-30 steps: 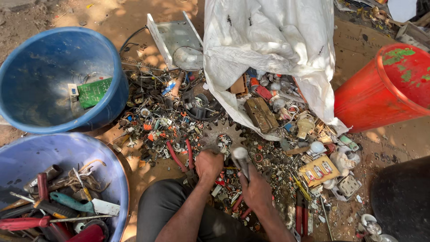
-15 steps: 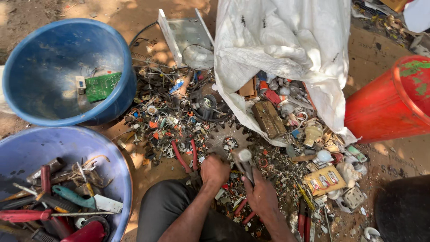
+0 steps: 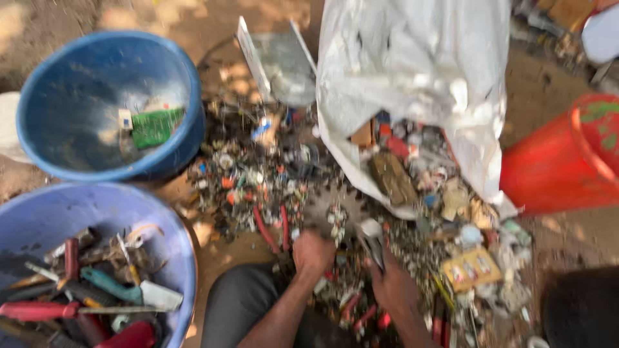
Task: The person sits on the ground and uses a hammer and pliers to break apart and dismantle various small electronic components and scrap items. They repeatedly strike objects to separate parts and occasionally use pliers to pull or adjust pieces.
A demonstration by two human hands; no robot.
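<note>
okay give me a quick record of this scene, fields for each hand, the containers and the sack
left hand: left hand, fist closed in the heap of small mixed scrap parts
right hand: right hand beside a small grey metal piece; grip unclear
containers: blue plastic tub holding green circuit board; lilac basin of hand tools; red plastic bucket
sack: white woven sack, spilling scrap

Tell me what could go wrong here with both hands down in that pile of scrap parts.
The left hand is bare and pressed into the scrap pile of small metal and plastic bits, so a cut or puncture seems possible. The right hand holds a metal tool close to the left hand; a slip could strike it. The white sack lies open and tilted, so more pieces might spill onto the hands.
</note>
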